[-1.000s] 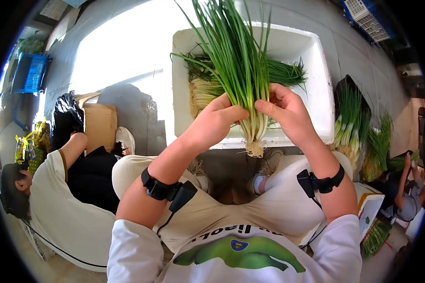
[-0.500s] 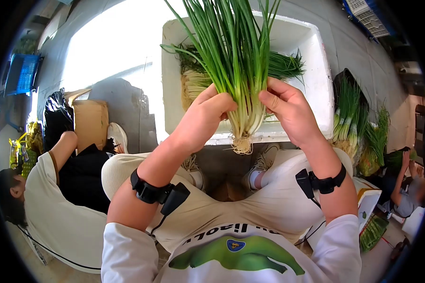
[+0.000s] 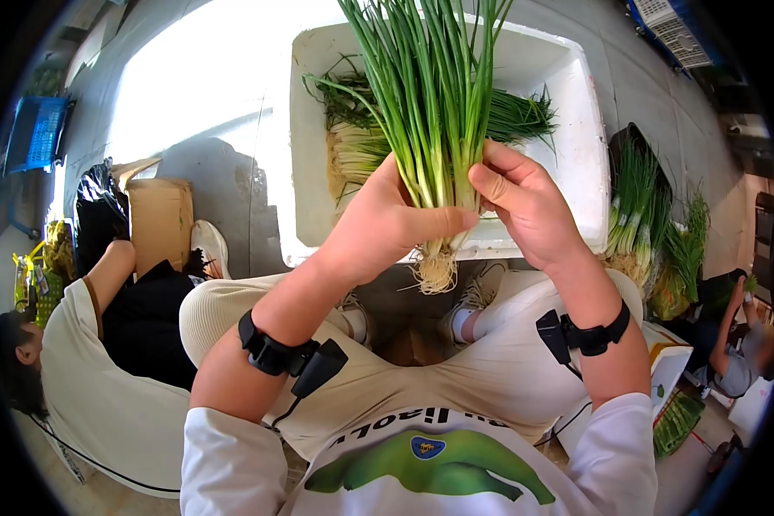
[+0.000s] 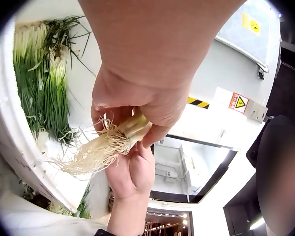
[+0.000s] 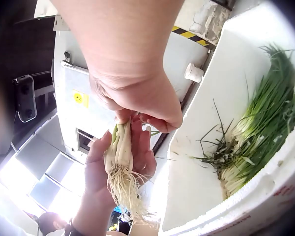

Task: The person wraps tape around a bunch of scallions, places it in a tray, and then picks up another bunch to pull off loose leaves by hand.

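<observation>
Both hands hold a bunch of green onions (image 3: 434, 129) upright over the near side of a white foam box (image 3: 310, 198), leaves pointing away and roots toward the body. The left hand (image 3: 391, 224) wraps the white stems from the left, its thumb lying across them just above the roots. On the other side, the right hand (image 3: 529, 202) pinches the stems' edge between thumb and fingers. In the left wrist view the pale roots (image 4: 96, 152) hang out below the left hand (image 4: 137, 98). In the right wrist view, white bulbs (image 5: 120, 147) show between the hands.
More green onions (image 3: 357, 150) lie inside the foam box. Other bunches (image 3: 636, 206) stand right of it. At left are a cardboard box (image 3: 161, 222), a black bag (image 3: 101, 211) and a seated person (image 3: 103, 370); a blue crate (image 3: 36, 133) lies farther back.
The left thumb has moved right, across the lower stems, and the left hand now wraps the bunch. The stems are gathered closer together. The right hand keeps its pinch.
</observation>
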